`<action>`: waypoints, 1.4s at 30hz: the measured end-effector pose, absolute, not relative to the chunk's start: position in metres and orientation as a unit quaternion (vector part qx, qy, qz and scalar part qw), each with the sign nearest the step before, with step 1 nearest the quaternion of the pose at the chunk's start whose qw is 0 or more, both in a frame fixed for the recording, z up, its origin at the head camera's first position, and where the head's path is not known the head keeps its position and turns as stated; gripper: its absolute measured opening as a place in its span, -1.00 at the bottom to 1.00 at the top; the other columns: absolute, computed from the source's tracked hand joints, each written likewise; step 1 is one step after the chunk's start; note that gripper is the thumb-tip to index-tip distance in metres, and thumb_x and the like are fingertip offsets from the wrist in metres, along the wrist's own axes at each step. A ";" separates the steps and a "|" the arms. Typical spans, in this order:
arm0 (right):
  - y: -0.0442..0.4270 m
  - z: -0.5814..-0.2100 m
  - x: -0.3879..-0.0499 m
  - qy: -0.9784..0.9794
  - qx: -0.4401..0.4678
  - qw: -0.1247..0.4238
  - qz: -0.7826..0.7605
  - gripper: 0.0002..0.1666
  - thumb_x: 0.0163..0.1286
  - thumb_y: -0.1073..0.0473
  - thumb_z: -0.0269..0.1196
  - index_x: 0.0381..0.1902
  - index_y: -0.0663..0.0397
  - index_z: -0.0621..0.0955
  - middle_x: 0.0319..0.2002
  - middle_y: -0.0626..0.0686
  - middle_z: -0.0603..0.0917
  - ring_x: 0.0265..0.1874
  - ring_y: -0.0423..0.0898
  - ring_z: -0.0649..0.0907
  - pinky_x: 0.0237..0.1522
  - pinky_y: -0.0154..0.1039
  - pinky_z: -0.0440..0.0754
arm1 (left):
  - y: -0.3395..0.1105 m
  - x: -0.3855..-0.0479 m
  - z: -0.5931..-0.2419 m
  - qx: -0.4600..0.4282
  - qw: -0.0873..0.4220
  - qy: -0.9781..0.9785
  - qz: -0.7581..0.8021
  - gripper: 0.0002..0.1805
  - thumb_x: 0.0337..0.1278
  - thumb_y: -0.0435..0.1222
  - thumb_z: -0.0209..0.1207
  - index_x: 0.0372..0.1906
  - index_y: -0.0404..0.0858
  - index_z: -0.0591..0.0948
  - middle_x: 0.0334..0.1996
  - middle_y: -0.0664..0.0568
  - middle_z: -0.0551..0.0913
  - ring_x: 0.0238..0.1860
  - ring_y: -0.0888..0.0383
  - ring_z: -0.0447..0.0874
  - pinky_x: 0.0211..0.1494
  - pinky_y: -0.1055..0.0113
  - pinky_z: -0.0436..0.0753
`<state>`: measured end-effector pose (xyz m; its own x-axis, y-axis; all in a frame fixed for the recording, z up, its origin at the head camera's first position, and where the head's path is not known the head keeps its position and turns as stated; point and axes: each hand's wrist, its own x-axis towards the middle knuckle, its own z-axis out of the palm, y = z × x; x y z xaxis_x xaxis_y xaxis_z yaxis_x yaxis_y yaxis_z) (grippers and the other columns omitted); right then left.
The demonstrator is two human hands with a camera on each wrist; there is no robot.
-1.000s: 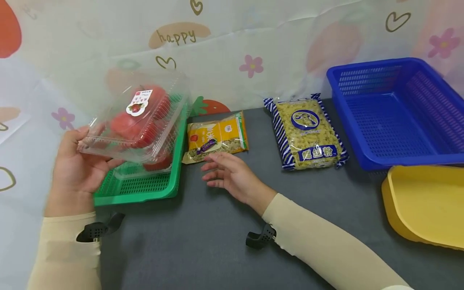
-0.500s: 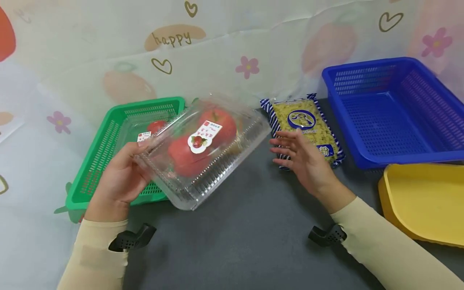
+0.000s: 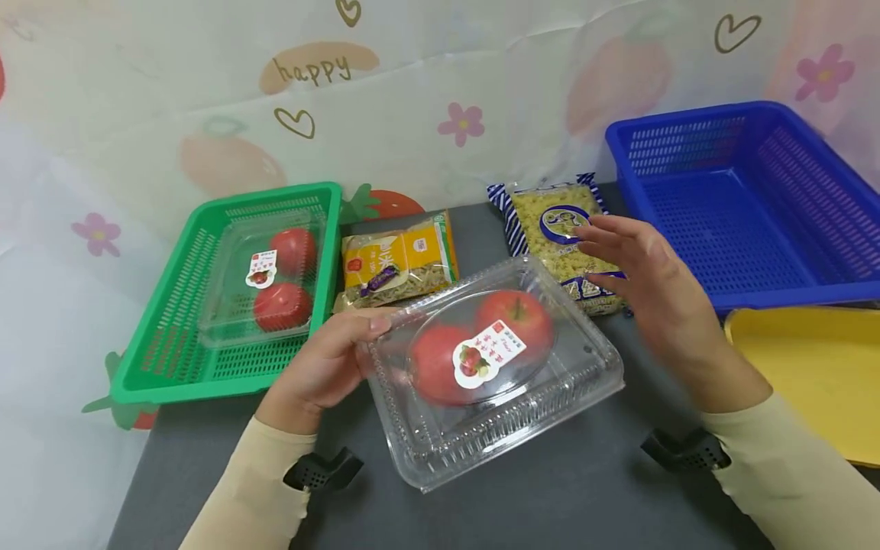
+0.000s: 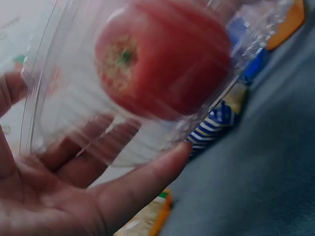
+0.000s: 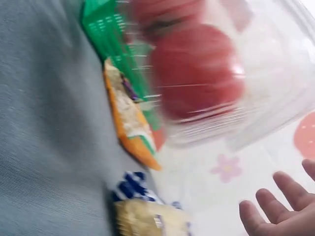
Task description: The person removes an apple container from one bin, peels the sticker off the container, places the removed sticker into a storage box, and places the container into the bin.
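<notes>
A clear plastic clamshell box (image 3: 550, 382) with two red apples (image 3: 516, 321) inside and a white label is held up above the table, tilted. My left hand (image 3: 333, 359) grips its left end, thumb on top and the other fingers beneath, as the left wrist view also shows. To the right of the box, not touching it, is my right hand (image 3: 660, 305), its fingers spread and nothing in them. Behind that hand lies a bag of yellowish pasta (image 3: 550, 206) with blue striped edges, partly covered by the hand and the box.
A green basket (image 3: 161, 393) at the left holds another clear box (image 3: 223, 305) with two red fruits. An orange-yellow food packet (image 3: 406, 263) lies beside it. To the right stand a blue basket (image 3: 687, 214) and a yellow tray (image 3: 804, 367). A printed cloth (image 3: 412, 46) hangs behind.
My left hand has carried the box of apples from above the green basket rightward and toward me, uncovering the orange-yellow packet. My right hand has moved right, staying without a hold on anything.
</notes>
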<state>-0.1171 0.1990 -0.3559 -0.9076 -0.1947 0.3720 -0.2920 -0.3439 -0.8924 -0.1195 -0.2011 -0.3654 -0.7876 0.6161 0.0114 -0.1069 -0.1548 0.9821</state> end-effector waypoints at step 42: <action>0.193 -0.332 -0.100 -0.784 0.375 0.064 0.490 -0.16 0.35 0.37 0.49 0.57 0.10 0.50 0.48 0.05 0.55 0.46 -0.02 0.48 0.34 -0.31 0.50 | -0.157 -0.141 -0.441 0.160 0.168 0.683 0.692 -0.52 0.62 -0.14 0.14 0.23 -0.49 0.69 0.13 -0.24 0.77 0.14 -0.11 0.78 0.20 -0.01 0.74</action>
<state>-0.1003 0.1931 -0.3325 -0.7101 -0.5256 0.4685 -0.6512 0.2372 -0.7209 -0.1409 -0.1568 -0.4410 -0.8926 0.4508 -0.0074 -0.0132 -0.0098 0.9999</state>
